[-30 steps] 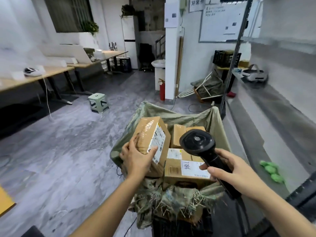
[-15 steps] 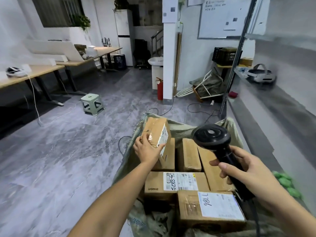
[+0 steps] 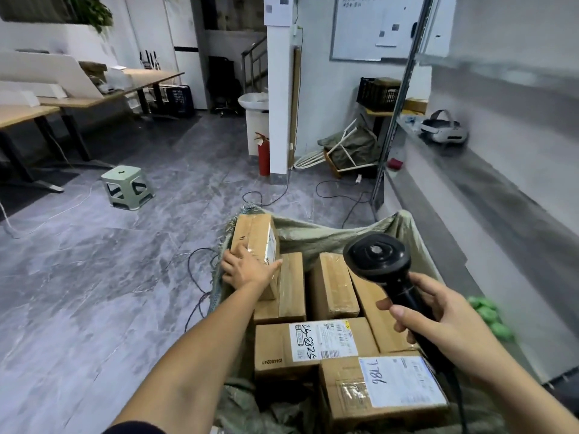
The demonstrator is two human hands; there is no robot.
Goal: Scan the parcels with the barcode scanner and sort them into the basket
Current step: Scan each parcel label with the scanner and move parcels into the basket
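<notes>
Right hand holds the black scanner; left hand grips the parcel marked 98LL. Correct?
Not quite. The head view shows the left hand gripping the upright parcel at the far left corner of the sack; the 98LL parcel lies untouched nearest the camera. The right hand does hold the scanner.

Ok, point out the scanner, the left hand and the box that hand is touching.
scanner (image 3: 377, 258), head view, on its round black head.
left hand (image 3: 247, 270), head view, on the back of the hand.
box (image 3: 253, 231), head view, on its taped brown face.
</notes>
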